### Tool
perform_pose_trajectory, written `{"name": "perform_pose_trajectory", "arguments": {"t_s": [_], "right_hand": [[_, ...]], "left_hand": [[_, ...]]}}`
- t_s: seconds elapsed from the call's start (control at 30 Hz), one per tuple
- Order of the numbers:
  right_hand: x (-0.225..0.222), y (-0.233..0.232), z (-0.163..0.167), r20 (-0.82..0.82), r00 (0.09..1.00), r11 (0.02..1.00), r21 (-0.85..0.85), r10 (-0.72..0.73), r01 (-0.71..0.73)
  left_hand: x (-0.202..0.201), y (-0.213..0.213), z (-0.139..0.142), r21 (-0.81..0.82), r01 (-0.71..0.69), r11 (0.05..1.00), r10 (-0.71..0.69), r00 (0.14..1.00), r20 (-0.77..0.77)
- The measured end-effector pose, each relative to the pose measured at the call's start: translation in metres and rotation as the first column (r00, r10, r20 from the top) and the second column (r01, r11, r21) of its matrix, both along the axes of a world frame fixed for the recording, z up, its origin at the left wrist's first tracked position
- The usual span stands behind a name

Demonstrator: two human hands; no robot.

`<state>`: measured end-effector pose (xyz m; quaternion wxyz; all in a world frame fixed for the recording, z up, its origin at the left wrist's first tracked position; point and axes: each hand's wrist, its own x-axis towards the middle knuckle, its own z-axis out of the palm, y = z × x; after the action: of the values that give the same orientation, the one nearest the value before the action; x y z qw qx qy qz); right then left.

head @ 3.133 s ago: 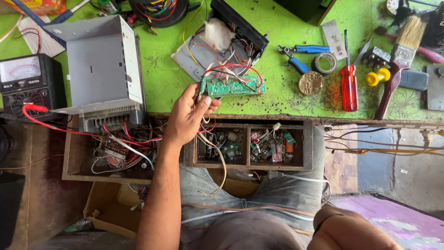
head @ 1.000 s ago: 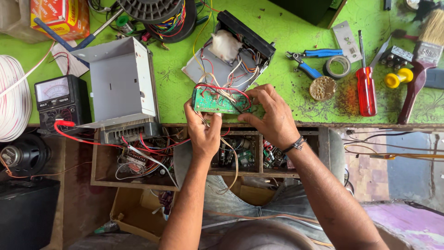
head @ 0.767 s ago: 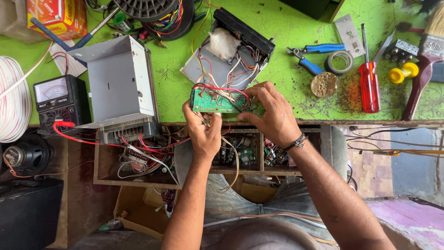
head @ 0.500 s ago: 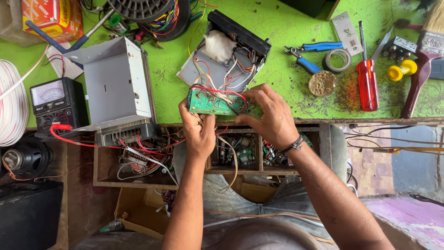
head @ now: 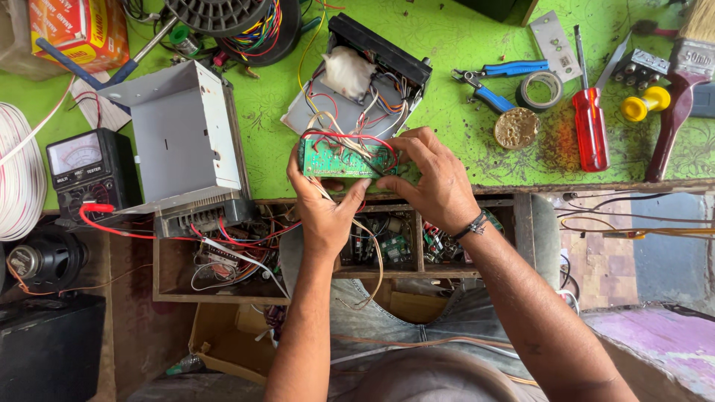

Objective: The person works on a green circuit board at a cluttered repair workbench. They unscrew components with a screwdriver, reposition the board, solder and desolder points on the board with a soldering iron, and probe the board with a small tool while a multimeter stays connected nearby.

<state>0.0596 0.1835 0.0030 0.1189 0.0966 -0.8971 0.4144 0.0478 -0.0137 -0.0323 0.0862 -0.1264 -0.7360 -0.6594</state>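
While both of your hands close around the green circuit board (head: 344, 158), it sits lifted just above the near edge of the green table (head: 462, 119). Your left hand (head: 324, 205) pinches the board's left end, thumb underneath, fingers curled over the top edge. Your right hand (head: 436, 182) clamps the right end, fingers wrapped over the far side, a dark bracelet (head: 474, 225) at the wrist. Firm hold, both sides.

Red and white wires (head: 350, 134) run from the board up into the open grey case (head: 357, 82) right behind it; they tether the board close to that case. A white lump (head: 348, 72) lies inside the case.

Left of your hands: a grey metal box (head: 186, 141) tipped on its side, overhanging the table edge, with red wires spilling down into the wooden drawer (head: 223, 260) below. Further left, a black meter (head: 89, 175) and a coil of white cable (head: 18, 182).

Right of your hands: a round brass tin (head: 516, 127), a roll of tape (head: 540, 89), blue-handled pliers (head: 495, 82), a red screwdriver (head: 590, 123), a yellow knob (head: 642, 104) and a paintbrush (head: 681, 82), all well apart from the board.

Below your wrists the open drawer compartments hold loose parts and small boards; your forearms cross over them and hide part of the middle compartment.
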Motion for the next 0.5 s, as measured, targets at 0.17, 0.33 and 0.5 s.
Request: {"name": "perform_pose_trajectory", "arguments": {"t_s": [0.17,0.33,0.5], "right_hand": [[0.0002,0.0004,0.0,0.023,1.0,1.0,-0.025,0.003,-0.002],[0.0002,0.0014,-0.0014,0.003,1.0,1.0,-0.009,0.004,-0.004],[-0.0006,0.0023,-0.0031,-0.014,1.0,1.0,-0.014,0.004,-0.004]], "left_hand": [[0.0002,0.0003,-0.0006,-0.003,0.004,1.0,-0.003,1.0,0.004],[-0.0019,0.0016,-0.0043,0.046,0.005,0.999,-0.006,1.0,0.022],[-0.0016,0.0028,-0.0053,0.087,0.015,0.996,-0.02,0.998,0.063]]}}
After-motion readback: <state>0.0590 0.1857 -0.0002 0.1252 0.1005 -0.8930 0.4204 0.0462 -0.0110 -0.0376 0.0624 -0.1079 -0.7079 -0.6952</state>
